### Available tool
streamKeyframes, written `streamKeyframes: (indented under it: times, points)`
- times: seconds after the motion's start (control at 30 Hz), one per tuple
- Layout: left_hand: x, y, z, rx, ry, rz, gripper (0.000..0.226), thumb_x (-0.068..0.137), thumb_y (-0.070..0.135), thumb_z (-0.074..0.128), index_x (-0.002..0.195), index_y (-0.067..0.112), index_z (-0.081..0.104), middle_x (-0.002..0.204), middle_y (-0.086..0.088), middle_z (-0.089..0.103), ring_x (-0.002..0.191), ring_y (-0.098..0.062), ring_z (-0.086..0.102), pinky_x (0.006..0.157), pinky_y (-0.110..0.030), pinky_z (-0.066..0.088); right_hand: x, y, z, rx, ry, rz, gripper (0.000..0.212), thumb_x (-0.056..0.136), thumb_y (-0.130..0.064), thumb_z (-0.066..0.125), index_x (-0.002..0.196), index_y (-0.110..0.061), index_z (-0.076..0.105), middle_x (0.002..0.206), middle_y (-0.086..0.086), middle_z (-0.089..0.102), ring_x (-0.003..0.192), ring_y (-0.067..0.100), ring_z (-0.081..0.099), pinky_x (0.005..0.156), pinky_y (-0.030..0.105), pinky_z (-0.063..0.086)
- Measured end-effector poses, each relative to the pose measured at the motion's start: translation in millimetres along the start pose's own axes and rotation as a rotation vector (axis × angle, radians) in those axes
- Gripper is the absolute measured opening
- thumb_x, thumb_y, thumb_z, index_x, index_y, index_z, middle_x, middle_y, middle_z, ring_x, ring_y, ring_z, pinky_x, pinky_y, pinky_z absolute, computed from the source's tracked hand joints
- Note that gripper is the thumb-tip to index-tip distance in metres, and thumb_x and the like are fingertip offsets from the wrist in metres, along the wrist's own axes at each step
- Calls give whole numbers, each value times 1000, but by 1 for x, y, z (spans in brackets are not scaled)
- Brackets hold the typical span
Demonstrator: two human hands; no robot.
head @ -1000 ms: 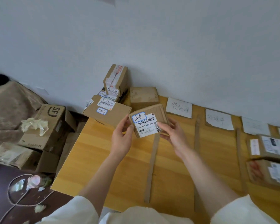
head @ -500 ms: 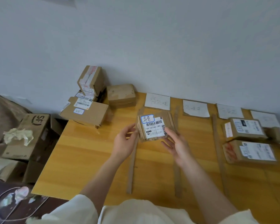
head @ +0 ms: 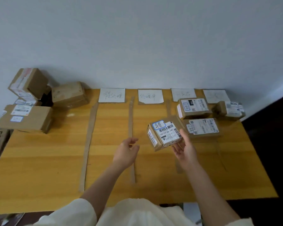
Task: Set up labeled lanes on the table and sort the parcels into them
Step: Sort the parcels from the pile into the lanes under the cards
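Nearby, two sorted parcels [head: 198, 118] beside the parcel [head: 166, 133] in right hand [head: 185, 150]'s grip; left hand [head: 126, 152] loose

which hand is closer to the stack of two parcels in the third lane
Right. The right hand holds a small parcel just beside the lane's near parcel; the left hand hangs open farther left, by a divider strip.

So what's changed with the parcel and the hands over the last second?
The left hand has let go of the parcel, which the right hand alone now carries rightward, toward the third lane's parcels. The lane strips, paper labels and stacked boxes stayed put.
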State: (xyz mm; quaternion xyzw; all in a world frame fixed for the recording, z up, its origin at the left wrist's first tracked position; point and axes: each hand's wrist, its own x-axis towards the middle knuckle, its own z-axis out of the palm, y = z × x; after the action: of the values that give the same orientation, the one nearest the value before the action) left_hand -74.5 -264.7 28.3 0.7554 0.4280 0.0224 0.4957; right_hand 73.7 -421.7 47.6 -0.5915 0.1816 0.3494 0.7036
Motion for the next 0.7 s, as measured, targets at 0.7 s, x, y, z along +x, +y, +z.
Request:
streamKeyframes:
  times: [0.7]
  points:
    - [10, 89, 160, 331, -161, 108, 45, 91, 31, 57, 135, 29, 49, 131, 3, 57, 116, -18, 56, 89, -35, 49, 59, -117, -188, 212, 369, -77, 35, 86, -51, 60, 102, -20, 64, 103, 0, 66, 91, 15, 61, 78, 26, 49]
